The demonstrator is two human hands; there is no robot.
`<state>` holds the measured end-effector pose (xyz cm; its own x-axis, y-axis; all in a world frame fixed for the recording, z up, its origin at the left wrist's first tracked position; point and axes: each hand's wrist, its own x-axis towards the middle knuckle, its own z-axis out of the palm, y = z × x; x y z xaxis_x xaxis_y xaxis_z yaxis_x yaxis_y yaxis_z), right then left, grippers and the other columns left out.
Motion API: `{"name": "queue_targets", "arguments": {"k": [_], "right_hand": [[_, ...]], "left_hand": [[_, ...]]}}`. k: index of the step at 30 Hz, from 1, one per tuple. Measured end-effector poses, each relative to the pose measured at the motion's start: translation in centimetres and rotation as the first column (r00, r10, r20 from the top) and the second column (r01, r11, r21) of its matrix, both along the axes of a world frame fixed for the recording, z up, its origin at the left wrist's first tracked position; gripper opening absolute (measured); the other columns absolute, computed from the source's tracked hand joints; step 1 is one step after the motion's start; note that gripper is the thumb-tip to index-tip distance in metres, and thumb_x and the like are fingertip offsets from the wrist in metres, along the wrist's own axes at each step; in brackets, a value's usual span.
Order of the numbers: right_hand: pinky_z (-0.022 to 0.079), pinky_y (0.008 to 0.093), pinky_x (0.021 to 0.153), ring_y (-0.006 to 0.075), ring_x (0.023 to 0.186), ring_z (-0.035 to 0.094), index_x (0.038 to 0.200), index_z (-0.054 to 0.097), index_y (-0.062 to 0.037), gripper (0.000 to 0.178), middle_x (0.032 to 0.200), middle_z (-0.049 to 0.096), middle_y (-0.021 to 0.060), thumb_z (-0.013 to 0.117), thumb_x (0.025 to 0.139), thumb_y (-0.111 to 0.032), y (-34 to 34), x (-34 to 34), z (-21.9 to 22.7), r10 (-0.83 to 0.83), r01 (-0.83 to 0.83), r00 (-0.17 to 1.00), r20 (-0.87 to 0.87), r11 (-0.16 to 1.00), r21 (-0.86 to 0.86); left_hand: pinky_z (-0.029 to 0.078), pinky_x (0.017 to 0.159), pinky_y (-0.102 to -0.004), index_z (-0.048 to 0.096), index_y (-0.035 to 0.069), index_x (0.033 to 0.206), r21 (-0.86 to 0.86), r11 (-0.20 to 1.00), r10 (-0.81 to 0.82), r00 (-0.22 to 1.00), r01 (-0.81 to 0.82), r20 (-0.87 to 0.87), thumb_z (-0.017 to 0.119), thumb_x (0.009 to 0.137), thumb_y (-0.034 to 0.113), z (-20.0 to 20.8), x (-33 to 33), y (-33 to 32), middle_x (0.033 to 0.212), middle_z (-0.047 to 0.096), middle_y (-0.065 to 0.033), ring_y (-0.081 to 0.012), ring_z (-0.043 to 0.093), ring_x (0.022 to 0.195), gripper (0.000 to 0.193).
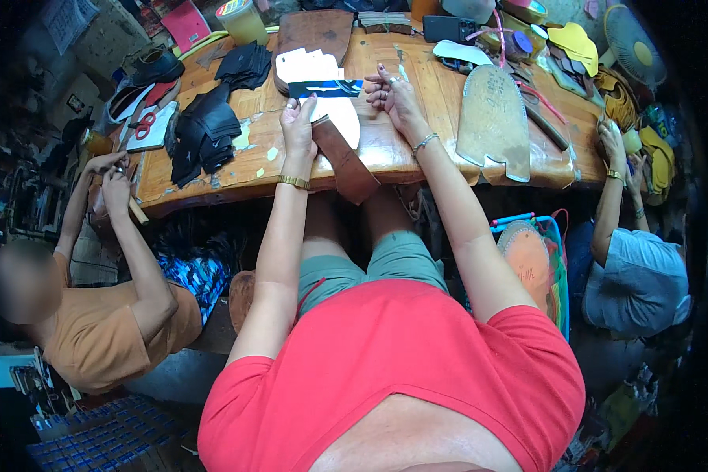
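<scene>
My left hand (297, 135) is closed, its thumb pressed at the lower edge of a blue-and-white strip (326, 88). White cut pieces (308, 64) lie just beyond the strip, and another rounded white piece (340, 118) shows below it. Beside my left hand, a brown leather strap-like piece (346, 161) slants over the table's front edge. My right hand (397, 102) is raised a little to the right of the strip, with fingers loosely apart and nothing visible in them.
The wooden table (417, 157) holds black leather pieces (204, 130) on the left and a large tan sole-shaped board (493, 118) on the right. Red scissors (145, 126) lie far left. A person in orange (118, 322) works at left, another in grey-blue (637, 279) at right.
</scene>
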<state>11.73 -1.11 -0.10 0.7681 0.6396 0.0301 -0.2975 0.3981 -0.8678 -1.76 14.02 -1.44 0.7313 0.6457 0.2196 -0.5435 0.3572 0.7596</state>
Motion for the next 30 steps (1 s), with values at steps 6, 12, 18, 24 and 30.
{"name": "queue_targets", "arguments": {"k": [6, 12, 18, 24, 30], "right_hand": [[0.046, 0.0194, 0.047, 0.0107, 0.054, 0.060, 0.093, 0.060, 0.0007, 0.036, 0.070, 0.062, 0.0057, 0.059, 0.090, -0.035, 0.1, 0.3, -0.4, 0.036, -0.035, 0.999, 0.034, 0.999, -0.010], [0.045, 0.0183, 0.047, 0.0089, 0.054, 0.060, 0.094, 0.061, -0.0007, 0.032, 0.069, 0.062, 0.0042, 0.061, 0.089, -0.032, 0.3, 0.2, -0.9, 0.028, -0.019, 0.993, 0.111, 0.997, -0.077], [0.045, 0.0183, 0.046, 0.0088, 0.052, 0.059, 0.092, 0.062, -0.0012, 0.029, 0.068, 0.062, 0.0038, 0.063, 0.088, -0.030, 0.5, 0.1, -0.8, 0.031, -0.015, 0.989, 0.148, 0.994, -0.107], [0.045, 0.0191, 0.043, 0.0087, 0.050, 0.059, 0.091, 0.063, -0.0013, 0.027, 0.067, 0.061, 0.0037, 0.065, 0.087, -0.028, 0.5, -0.1, -0.5, 0.026, -0.004, 0.986, 0.166, 0.991, -0.135], [0.045, 0.0179, 0.044, 0.0064, 0.051, 0.057, 0.093, 0.061, -0.0005, 0.025, 0.069, 0.061, 0.0027, 0.062, 0.089, -0.025, 0.4, -0.5, -0.1, 0.057, -0.023, 0.977, 0.206, 0.986, -0.164]], "left_hand": [[0.052, 0.069, -0.0276, 0.058, 0.007, 0.096, -0.030, 0.996, 0.079, 0.997, -0.078, 0.023, 0.061, 0.085, 0.003, 3.1, -1.0, 4.6, 0.090, 0.064, -0.0037, -0.0131, 0.063, 0.079, 0.012], [0.055, 0.070, -0.0399, 0.058, 0.003, 0.094, -0.149, 0.972, 0.180, 0.983, -0.182, -0.030, 0.060, 0.084, 0.006, 7.2, -1.6, 19.1, 0.089, 0.064, -0.0105, -0.0246, 0.066, 0.081, 0.010], [0.058, 0.069, -0.0451, 0.047, -0.007, 0.101, -0.180, 0.838, 0.519, 0.855, -0.515, -0.030, 0.060, 0.082, -0.002, 9.3, -3.2, 29.6, 0.100, 0.059, -0.0206, -0.0328, 0.065, 0.082, 0.023], [0.056, 0.072, -0.0454, 0.035, -0.011, 0.121, -0.183, 0.645, 0.728, 0.669, -0.742, -0.148, 0.058, 0.084, 0.003, 7.3, -3.9, 35.9, 0.115, 0.051, -0.0272, -0.0349, 0.063, 0.092, 0.045], [0.047, 0.086, -0.0472, 0.035, -0.003, 0.130, -0.201, 0.656, 0.667, 0.684, -0.727, -0.296, 0.056, 0.086, 0.035, 7.8, -6.0, 35.8, 0.132, 0.042, -0.0191, -0.0322, 0.051, 0.111, 0.062]]}}
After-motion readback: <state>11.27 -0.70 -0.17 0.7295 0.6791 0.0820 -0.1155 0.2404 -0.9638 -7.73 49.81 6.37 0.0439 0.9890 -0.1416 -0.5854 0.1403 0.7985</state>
